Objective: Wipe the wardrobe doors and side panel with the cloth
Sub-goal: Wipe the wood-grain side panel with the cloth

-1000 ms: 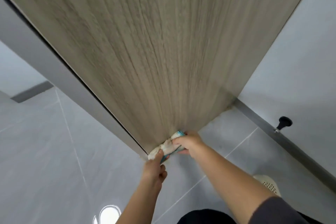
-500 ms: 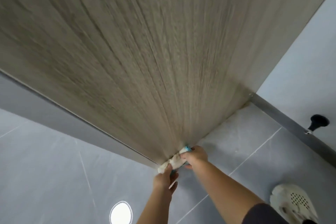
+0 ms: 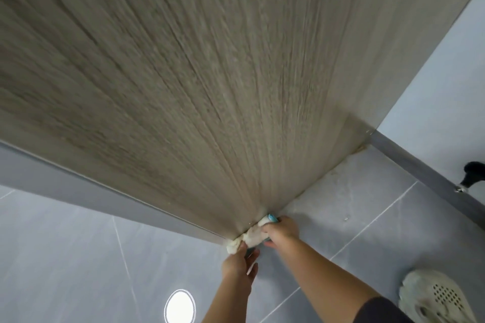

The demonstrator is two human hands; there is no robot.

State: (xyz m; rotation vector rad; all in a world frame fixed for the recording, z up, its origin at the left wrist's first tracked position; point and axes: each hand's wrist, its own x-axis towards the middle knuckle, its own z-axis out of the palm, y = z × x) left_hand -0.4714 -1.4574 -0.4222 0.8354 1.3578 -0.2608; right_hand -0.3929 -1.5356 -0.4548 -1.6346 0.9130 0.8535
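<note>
The wood-grain wardrobe side panel [image 3: 210, 81] fills most of the view and runs down to the floor. A cream cloth [image 3: 250, 237] with a blue edge is bunched against the panel's bottom corner, right at the floor. My right hand [image 3: 282, 229] grips the cloth's right end with curled fingers. My left hand [image 3: 240, 265] pinches the cloth's left end between thumb and fingers. A grey wardrobe front [image 3: 78, 191] adjoins the panel on the left.
Grey floor tiles [image 3: 354, 217] lie under the hands, with a bright ceiling-light reflection [image 3: 180, 307] near the bottom. A grey skirting [image 3: 420, 173] runs along the white wall, with a black door stopper [image 3: 472, 172] above it. My shoe [image 3: 437, 296] is at lower right.
The view has tilted and moved closer to the panel's base. Both hands slid the cloth down along the bottom edge toward the corner; the shoe came further into view.
</note>
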